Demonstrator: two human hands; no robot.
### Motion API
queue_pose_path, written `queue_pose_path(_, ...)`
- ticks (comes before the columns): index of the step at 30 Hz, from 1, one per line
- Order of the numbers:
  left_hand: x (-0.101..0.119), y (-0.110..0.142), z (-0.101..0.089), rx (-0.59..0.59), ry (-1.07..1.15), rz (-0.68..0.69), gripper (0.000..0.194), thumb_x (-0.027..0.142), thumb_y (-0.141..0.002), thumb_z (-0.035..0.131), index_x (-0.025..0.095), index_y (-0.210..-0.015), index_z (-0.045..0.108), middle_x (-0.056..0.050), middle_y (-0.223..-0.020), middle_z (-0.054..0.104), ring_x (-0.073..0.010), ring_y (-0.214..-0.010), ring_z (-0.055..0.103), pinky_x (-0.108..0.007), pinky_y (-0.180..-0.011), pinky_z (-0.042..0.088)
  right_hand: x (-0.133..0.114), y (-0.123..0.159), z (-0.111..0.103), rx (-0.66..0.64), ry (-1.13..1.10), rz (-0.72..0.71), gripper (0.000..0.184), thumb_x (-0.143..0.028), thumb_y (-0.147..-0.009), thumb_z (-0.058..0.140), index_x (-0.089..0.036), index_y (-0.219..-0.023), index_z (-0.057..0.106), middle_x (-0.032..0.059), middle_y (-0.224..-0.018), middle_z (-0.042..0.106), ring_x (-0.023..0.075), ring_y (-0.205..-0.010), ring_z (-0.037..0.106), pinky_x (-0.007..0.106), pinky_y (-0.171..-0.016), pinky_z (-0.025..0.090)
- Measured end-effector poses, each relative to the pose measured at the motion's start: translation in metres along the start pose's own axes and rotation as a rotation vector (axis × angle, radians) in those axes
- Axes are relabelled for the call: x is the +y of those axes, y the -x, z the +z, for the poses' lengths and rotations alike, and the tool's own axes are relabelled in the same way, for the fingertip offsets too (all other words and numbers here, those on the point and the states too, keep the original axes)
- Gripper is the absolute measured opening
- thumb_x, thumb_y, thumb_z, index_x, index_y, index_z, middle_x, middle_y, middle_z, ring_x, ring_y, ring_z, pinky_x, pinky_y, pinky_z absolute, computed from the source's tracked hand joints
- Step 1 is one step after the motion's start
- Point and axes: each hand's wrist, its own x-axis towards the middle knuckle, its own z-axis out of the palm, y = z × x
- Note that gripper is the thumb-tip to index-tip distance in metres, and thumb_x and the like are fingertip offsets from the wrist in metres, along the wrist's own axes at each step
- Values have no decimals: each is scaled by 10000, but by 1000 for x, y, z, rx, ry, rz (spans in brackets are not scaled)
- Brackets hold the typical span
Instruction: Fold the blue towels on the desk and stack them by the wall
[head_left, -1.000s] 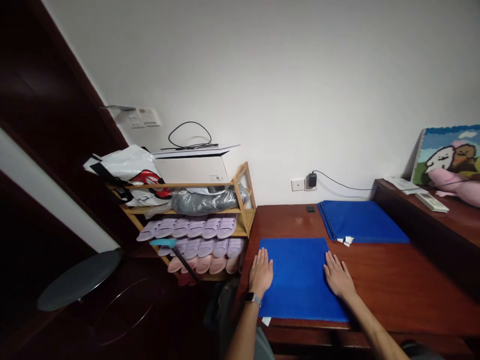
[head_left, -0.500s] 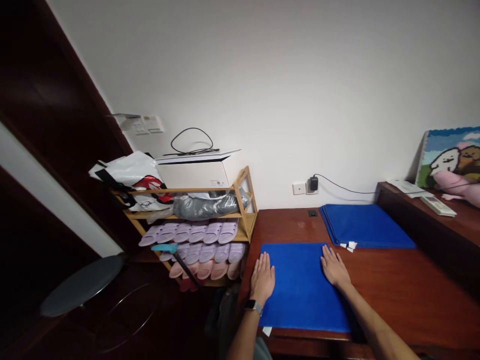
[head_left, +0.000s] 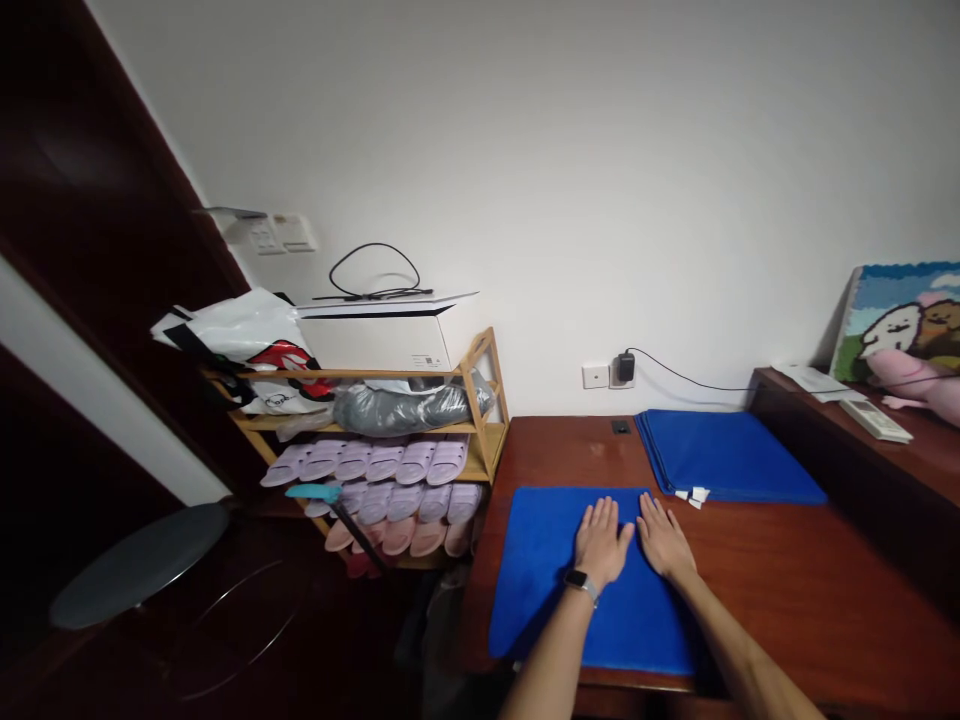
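A blue cloth (head_left: 536,560) lies flat near the front edge of the brown wooden table (head_left: 810,590). My left hand (head_left: 602,543), with a watch on its wrist, rests palm down on the cloth right of its middle, fingers stretched out. Just beside it, my right hand (head_left: 664,538) lies flat over the cloth's right edge, fingers also extended. Neither hand grips anything. Behind and to the right, a stack of folded blue cloths (head_left: 731,455) with white tags sits on the table. My forearms cover part of the front cloth's near side.
Left of the table stands a wooden rack (head_left: 491,400) with rows of slippers (head_left: 386,460), a white box (head_left: 375,340) and a bag. A round stool (head_left: 142,560) is further left. On the raised ledge at right lie a remote control (head_left: 876,420) and a pink plush toy (head_left: 911,380).
My left hand has slid right from the cloth's left edge to near my right hand. My right hand stays at the right edge. The cloth's left edge now reaches slightly further left.
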Motion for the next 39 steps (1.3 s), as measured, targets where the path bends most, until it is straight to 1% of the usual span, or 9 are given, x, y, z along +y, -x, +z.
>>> queue_pose_path(5,-96,31,-34,52,-171,-261,645,386,-1070,180,49,-1594,347,-145,-1667,322,-244,-1564,257,-437,-1294,203,0,-3,3,4,-36,16,689,-416,-1041,79,-110,-1654,149,38,-1725,162,175,-1596,106,390,-1293,97)
queue_pose_path(9,-125,41,-39,88,-233,-286,630,351,-1064,197,35,-1582,367,-150,-1659,340,-228,-1559,273,-411,-1291,212,5,-6,7,-15,-45,26,692,-428,-1041,88,-120,-1657,149,30,-1729,145,182,-1597,100,395,-1295,93)
queue_pose_path(16,-125,37,-25,137,-254,-279,620,339,-1058,205,51,-1570,400,-149,-1645,373,-237,-1554,284,-431,-1285,234,-1,-22,-1,5,5,34,698,-419,-1037,92,-99,-1653,161,46,-1726,171,193,-1596,121,390,-1289,111)
queue_pose_path(22,-130,38,-25,157,-226,-251,602,345,-1059,243,89,-1584,388,-145,-1636,389,-243,-1542,315,-460,-1278,257,-3,-24,7,28,9,21,703,-413,-1035,97,-76,-1648,164,69,-1724,179,200,-1595,129,394,-1291,99)
queue_pose_path(26,-78,17,-17,182,-140,-75,601,357,-1077,194,142,-1631,283,-114,-1653,371,-230,-1554,285,-473,-1279,252,-1,-25,10,44,-13,12,706,-417,-1033,105,-78,-1647,187,87,-1718,202,207,-1593,146,410,-1290,110)
queue_pose_path(29,-15,-12,-4,107,-8,108,628,420,-1084,142,152,-1639,264,-91,-1673,337,-207,-1567,249,-445,-1294,217,2,-24,10,43,9,-9,688,-365,-1024,131,-76,-1644,203,96,-1720,194,216,-1594,140,417,-1287,111)
queue_pose_path(32,24,-34,7,5,70,128,679,493,-1073,142,135,-1626,307,-99,-1668,346,-203,-1565,255,-405,-1298,209,3,-22,10,44,45,-61,671,-287,-1001,162,-104,-1642,242,78,-1724,189,215,-1596,127,412,-1286,110)
queue_pose_path(35,9,-35,6,-26,64,95,670,506,-1068,154,174,-1623,328,-80,-1663,362,-206,-1562,264,-413,-1297,210,2,-21,8,48,32,-40,675,-320,-1011,149,-100,-1643,232,90,-1719,208,212,-1593,150,418,-1286,115)
queue_pose_path(39,-80,-4,-19,14,-86,-90,643,468,-1072,163,180,-1627,313,-74,-1674,336,-219,-1569,244,-454,-1289,210,-1,-21,7,44,7,5,707,-406,-1030,84,-76,-1646,189,83,-1719,203,200,-1593,142,406,-1288,112)
